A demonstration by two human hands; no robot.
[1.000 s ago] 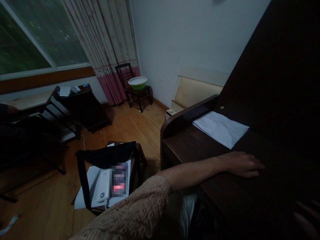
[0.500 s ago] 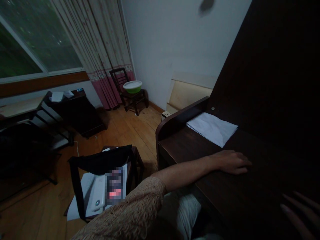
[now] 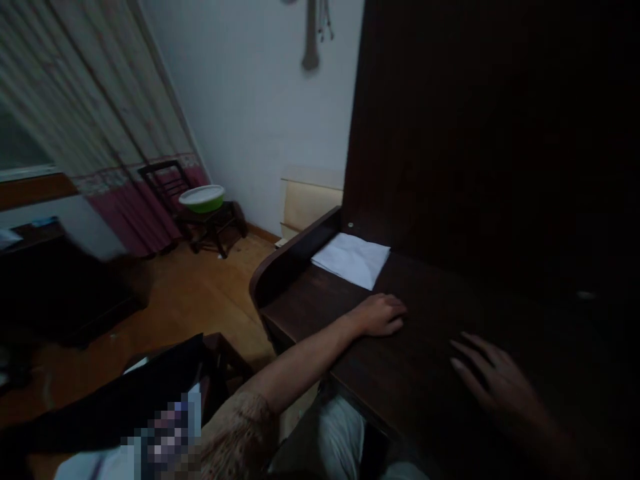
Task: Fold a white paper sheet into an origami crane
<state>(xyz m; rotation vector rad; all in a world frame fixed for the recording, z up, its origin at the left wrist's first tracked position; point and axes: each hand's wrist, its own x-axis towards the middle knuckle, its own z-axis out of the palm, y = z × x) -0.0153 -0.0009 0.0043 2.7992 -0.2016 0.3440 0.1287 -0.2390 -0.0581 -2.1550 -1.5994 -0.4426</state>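
Note:
My left hand [image 3: 383,315] lies palm down on the dark wooden desk [image 3: 310,307], its fingers loosely bent and nothing visible in them. A folded white sheet [image 3: 354,259], paper or cloth, rests just beyond it in the desk's far left corner, apart from the fingers. To the right, my right hand [image 3: 493,373] is over the desktop with fingers spread and holding nothing; dim light hides whether it touches the surface.
A tall dark panel [image 3: 475,133] rises behind the desk. Left of me, a stool [image 3: 220,353] bears a black-strapped bag [image 3: 125,387] and papers. A chair [image 3: 193,217] with a green basin [image 3: 204,203] stands by the curtain [image 3: 125,220].
My view has swung to the right, bringing more of the desk and my right hand into sight. My left hand stays on the desktop, and the white sheet lies in the same place.

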